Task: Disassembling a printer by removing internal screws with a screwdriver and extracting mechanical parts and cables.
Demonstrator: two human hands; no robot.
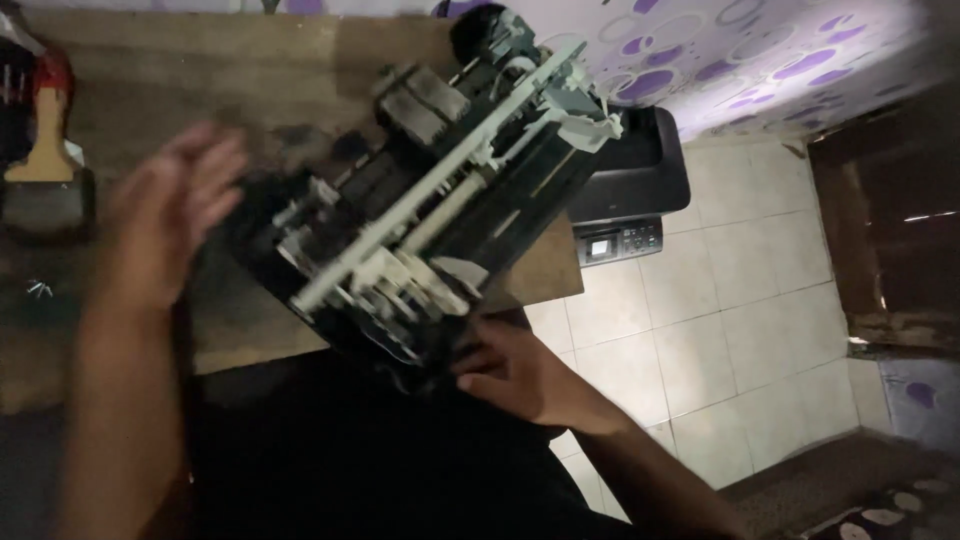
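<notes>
Our right hand [520, 370] clamps the near edge of the opened printer [440, 200]; our left hand [170, 215], blurred, hovers spread beside it above the desk [150, 80].

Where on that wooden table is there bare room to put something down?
Bare wood shows on the table behind the left hand, between the brush and the opened printer. The near edge by the right hand is crowded.

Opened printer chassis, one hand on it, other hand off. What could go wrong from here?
1. Only the right hand grips the stripped printer mechanism at its near corner; the left hand is open beside it, so it might tip or slip.
2. It overhangs the wooden table edge above the tiled floor; a drop could break exposed parts.
</notes>
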